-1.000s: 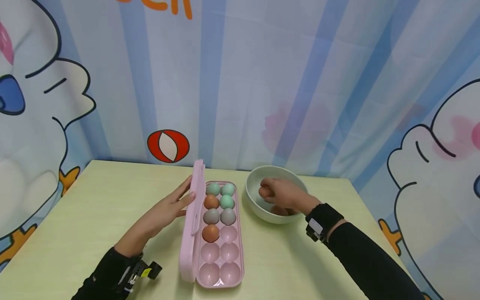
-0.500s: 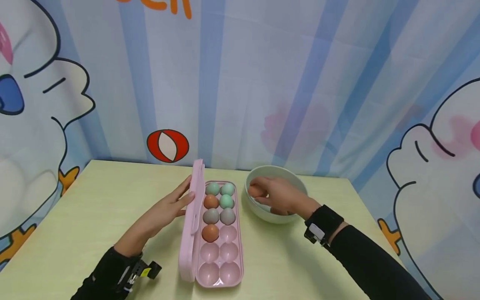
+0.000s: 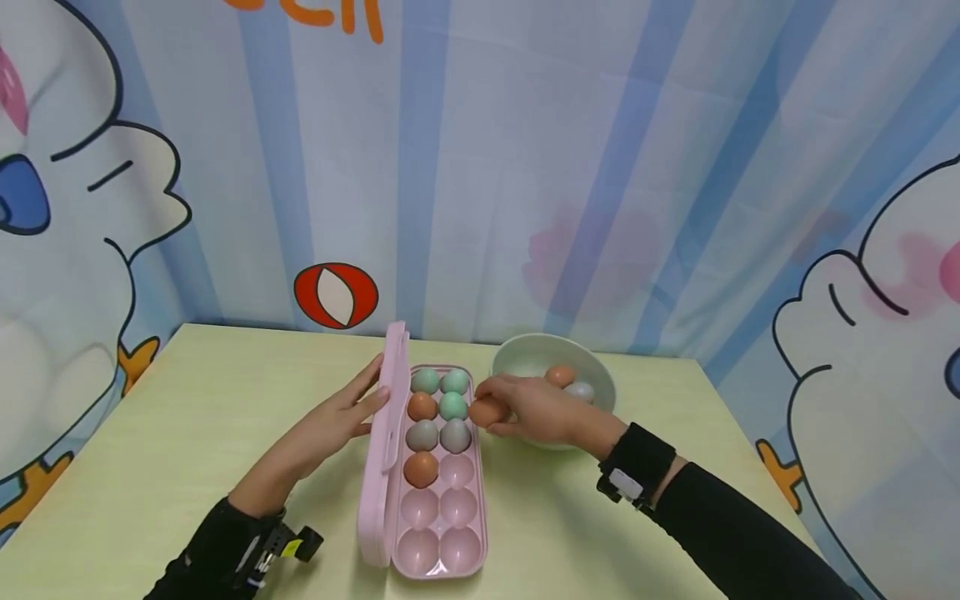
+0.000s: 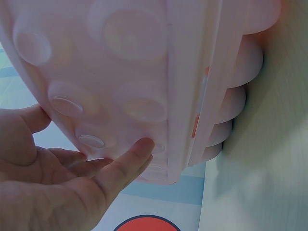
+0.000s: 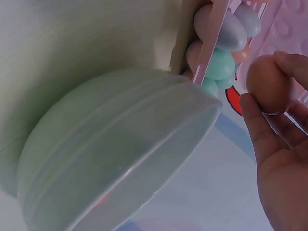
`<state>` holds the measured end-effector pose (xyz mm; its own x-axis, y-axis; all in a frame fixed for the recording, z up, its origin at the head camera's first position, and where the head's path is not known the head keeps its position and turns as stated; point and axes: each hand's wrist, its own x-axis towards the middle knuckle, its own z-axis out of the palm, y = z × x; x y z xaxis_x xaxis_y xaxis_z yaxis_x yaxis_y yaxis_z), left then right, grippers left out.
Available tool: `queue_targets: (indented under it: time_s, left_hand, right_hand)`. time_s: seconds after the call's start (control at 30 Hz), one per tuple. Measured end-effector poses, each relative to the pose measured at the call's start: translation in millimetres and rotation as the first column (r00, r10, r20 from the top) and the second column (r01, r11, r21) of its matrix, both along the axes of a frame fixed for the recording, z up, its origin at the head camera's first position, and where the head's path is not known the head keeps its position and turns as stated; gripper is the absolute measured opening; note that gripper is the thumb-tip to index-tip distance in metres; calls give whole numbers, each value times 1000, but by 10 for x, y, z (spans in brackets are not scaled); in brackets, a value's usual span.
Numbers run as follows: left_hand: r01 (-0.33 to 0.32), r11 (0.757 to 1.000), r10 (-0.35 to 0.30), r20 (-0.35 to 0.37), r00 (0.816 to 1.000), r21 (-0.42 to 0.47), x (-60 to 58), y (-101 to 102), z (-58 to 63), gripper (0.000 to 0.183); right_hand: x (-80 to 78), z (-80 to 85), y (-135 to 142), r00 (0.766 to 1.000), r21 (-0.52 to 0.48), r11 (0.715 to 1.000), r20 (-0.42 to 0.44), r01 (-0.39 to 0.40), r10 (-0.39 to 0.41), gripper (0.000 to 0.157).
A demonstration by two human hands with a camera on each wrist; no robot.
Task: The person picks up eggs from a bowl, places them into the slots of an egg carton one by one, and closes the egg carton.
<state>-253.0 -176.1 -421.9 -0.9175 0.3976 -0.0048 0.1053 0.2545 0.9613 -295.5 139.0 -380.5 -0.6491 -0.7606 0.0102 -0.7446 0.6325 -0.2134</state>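
My right hand (image 3: 532,408) pinches a brown egg (image 5: 269,84) between thumb and fingers. It is above the gap between the pink egg box (image 3: 483,533) and the pale green bowl (image 5: 106,134), right beside the box's rim. Green, grey and brown eggs sit in the box's far cups; the nearest is a brown egg (image 3: 421,470). Pink cups (image 3: 417,548) show toward the near end. With extended fingers, my left hand (image 3: 330,425) touches the raised lid (image 4: 130,96) on its outer face and edge. Inside the bowl lie another brown egg (image 3: 559,376) and a whitish egg (image 3: 581,391).
A pale wooden table (image 3: 247,383) carries the box and bowl, with the bowl at the back right. Behind its far edge hangs a striped blue curtain (image 3: 487,167) with cartoon figures. The upright lid stands between my left hand and the cups.
My right hand has come out of the bowl with the brown egg and moved left to the box's rim. The bowl's other eggs now show. My left hand stays on the lid.
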Motion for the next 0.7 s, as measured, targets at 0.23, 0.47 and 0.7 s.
queue_targets:
  time_s: [0.23,0.47,0.7]
  left_hand:
    - [-4,1000,4,1,1000,-5,13,3,-2,72]
    - [-6,1000,6,0,1000,-11,15,8,6,73]
    - [-8,1000,8,0,1000,-11,7,11,-2,73]
  right_hand:
    - [59,-66,-63,995,23,995,12,-102,102,37]
    - [115,-135,-107,986,44,985,-9,-164,165,35]
    - [139,-194,-138,984,64,982,18,-180,179,35]
